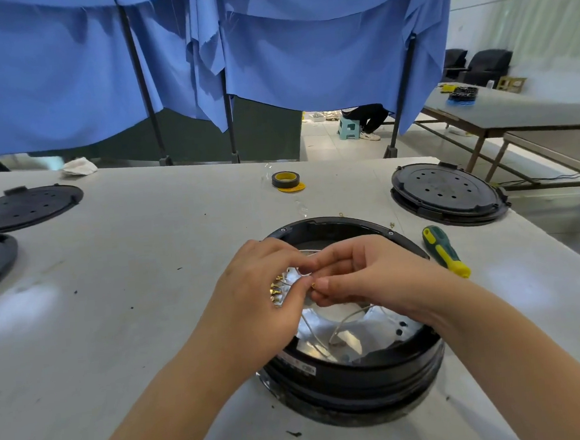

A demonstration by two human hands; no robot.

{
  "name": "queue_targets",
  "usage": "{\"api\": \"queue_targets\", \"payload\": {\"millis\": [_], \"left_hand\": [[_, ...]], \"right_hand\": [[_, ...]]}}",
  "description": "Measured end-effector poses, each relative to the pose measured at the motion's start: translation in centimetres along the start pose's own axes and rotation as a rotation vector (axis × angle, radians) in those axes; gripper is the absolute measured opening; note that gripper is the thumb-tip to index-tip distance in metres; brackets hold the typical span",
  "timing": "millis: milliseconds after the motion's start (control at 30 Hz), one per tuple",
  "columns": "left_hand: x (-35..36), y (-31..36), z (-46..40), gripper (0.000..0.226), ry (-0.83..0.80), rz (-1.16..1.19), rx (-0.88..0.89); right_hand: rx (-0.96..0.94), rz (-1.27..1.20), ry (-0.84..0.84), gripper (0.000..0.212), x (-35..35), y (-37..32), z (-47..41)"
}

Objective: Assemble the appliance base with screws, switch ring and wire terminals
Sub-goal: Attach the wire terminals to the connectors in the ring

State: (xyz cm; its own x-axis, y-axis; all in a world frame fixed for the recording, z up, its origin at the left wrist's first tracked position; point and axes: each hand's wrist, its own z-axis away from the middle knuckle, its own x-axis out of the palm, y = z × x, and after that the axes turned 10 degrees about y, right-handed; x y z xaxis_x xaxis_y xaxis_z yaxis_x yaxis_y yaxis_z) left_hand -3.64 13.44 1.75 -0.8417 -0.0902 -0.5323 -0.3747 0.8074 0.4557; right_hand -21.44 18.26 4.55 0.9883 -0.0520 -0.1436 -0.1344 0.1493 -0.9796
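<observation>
White table: both hands together over black base, pinching wire terminal.

Both hands crowd the opening of the black appliance base, while the screwdriver lies just right of it, a black cover sits far right, and bare tabletop spreads left.

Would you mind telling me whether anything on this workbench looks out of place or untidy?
A few small brass-coloured fasteners lie loose on the white tabletop beyond the round black appliance base, near the green-and-yellow screwdriver. A crumpled white cloth sits at the far edge. Otherwise nothing stands out.
</observation>
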Motion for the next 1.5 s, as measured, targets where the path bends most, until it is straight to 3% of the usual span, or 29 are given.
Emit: {"api": "queue_targets", "payload": {"millis": [333, 700, 900, 1000, 1100, 1300, 1500], "left_hand": [[-0.2, 0.3, -0.1, 0.013, -0.014, -0.018, -0.049], [-0.1, 0.4, -0.1, 0.010, 0.042, -0.119, 0.009], [-0.1, 0.4, -0.1, 0.010, -0.001, -0.028, -0.010], [-0.1, 0.6, -0.2, 0.011, -0.034, 0.011, -0.065], [-0.1, 0.8, -0.5, 0.014, -0.084, 0.038, -0.161], [-0.3, 2.2, -1.8, 0.011, -0.131, 0.079, -0.192], [1.7, 4.0, -3.0, 0.013, -0.371, 0.187, -0.209]], "right_hand": [[-0.041, 0.077, 0.011, 0.033, -0.2, -0.4, 0.6], [-0.072, 0.041, 0.070, 0.025, 0.1, -0.3, 0.9], [-0.133, 0.091, 0.132, 0.023, 0.2, -0.1, 0.9], [-0.173, 0.230, 0.164, 0.023, 0.1, 0.0, 1.0], [-0.251, 0.397, 0.268, 0.018, -0.8, 0.2, 1.4], [-0.508, 0.469, 0.686, 0.018, -4.3, 2.1, 2.4], [-0.459, 0.411, 0.848, 0.023, -5.5, 4.4, 1.9]]}}
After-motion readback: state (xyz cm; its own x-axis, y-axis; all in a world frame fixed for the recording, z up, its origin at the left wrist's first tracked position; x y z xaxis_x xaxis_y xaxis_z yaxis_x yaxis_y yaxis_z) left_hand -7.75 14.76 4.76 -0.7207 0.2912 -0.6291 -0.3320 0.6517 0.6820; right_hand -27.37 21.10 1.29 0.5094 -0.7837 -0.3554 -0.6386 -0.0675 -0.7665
